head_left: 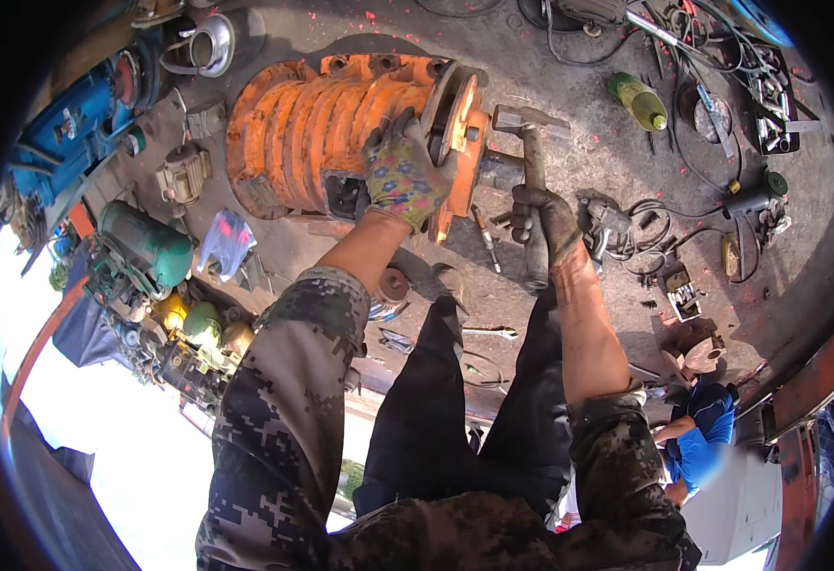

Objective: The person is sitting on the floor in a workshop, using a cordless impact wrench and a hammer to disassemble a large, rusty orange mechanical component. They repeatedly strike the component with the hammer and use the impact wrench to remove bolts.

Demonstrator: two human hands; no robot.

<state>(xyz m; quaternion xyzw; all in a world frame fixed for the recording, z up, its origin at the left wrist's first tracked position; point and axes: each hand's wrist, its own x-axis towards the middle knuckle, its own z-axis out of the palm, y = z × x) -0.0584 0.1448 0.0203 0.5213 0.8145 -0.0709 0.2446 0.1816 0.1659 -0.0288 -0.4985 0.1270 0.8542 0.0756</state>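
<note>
A person in camouflage sleeves looks down at a concrete floor, which carries nearly everything here. A ribbed orange casing lies on its side toward the floor's far edge, left of centre; its bulk and bolted flange probably keep it from rolling easily. The left hand, in a flowered glove, rests palm down on the casing just beside the flange, apparently to steady it. Its fingertips are partly hidden, so I cannot tell whether they grasp an edge or only press.

The right hand, in a dark glove, is wrapped firmly around a hammer. It grips partway along the handle, leaving the head free above the fist, near a shaft that sticks out from the flange; that hold probably favours control.

A slim tool and a wrench lie nearer the person, likely within easy reach. Toward the floor's far right corner, a green bottle lies tipped over, and a socket tray sits beyond it.
</note>
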